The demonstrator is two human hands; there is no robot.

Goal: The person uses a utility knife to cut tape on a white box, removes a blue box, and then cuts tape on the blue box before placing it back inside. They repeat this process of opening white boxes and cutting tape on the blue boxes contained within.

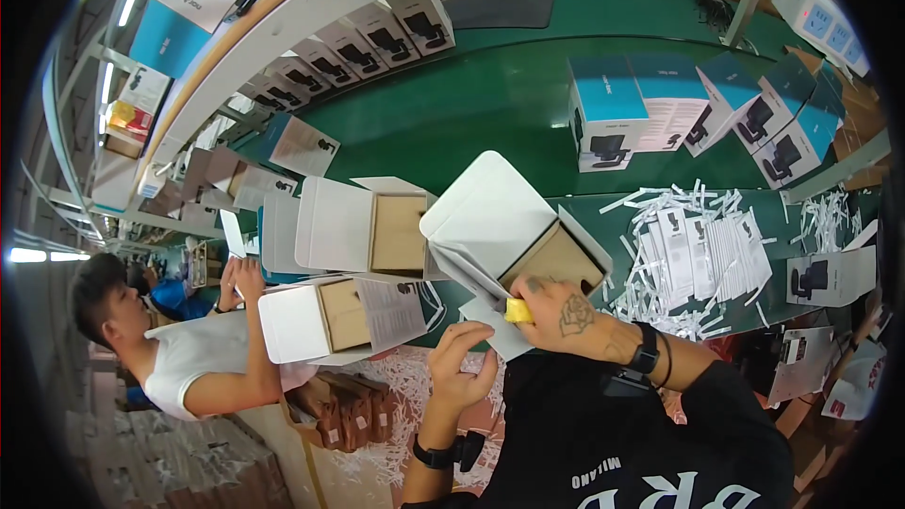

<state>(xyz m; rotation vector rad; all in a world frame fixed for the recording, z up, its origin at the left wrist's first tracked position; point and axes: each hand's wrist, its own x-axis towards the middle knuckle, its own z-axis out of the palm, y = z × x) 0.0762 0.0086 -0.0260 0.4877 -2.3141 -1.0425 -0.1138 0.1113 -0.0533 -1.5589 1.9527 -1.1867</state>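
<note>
My right hand (554,309) is closed around a small yellow object (518,310) whose kind I cannot make out. It is over the near side of an open white carton (490,203) with a brown cardboard insert (556,254) inside. One loose flap (504,335) of the carton hangs toward me. Beside that flap my left hand (460,363) is raised, fingers curved and thumb apart, with nothing visible in it. Two more open cartons with brown inserts stand to the left, a farther carton (335,226) and a nearer carton (292,320).
A heap of white paper strips and stacked leaflets (707,254) lies at right on the green table (452,123). Closed white-and-teal boxes (613,113) stand behind it. A shelf rail (320,0) arches overhead. A co-worker (207,349) stands at left, hands near a box.
</note>
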